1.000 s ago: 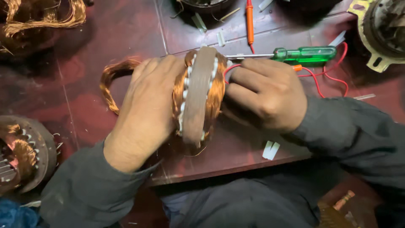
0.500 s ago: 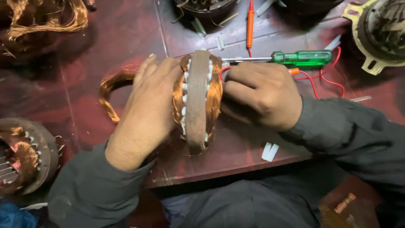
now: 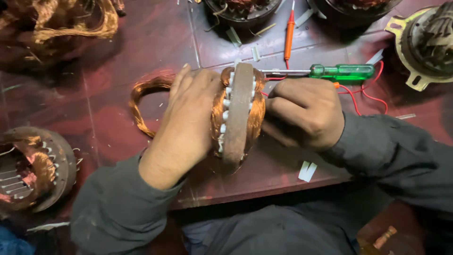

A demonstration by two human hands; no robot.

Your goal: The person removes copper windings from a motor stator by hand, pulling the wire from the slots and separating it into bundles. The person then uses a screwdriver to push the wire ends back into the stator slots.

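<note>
A round motor stator (image 3: pixel 238 113) with copper windings stands on edge on the dark red table (image 3: pixel 141 42). My left hand (image 3: pixel 186 125) lies flat against its left face and steadies it. My right hand (image 3: pixel 304 113) is curled against its right face, fingers pressed into the copper winding. A loose loop of copper wire (image 3: pixel 141 101) lies on the table behind my left hand.
A green-handled screwdriver (image 3: pixel 339 72) and an orange-handled tester (image 3: pixel 289 35) lie beyond the stator, with red wires (image 3: pixel 368 97). Another wound stator (image 3: pixel 33 167) sits at the left edge, a motor housing (image 3: pixel 427 45) at top right. White paper slips (image 3: pixel 306 171) lie near the front edge.
The stator and both hands keep the same grip. The view has shifted slightly; the stator looks turned a little more upright between my hands.
</note>
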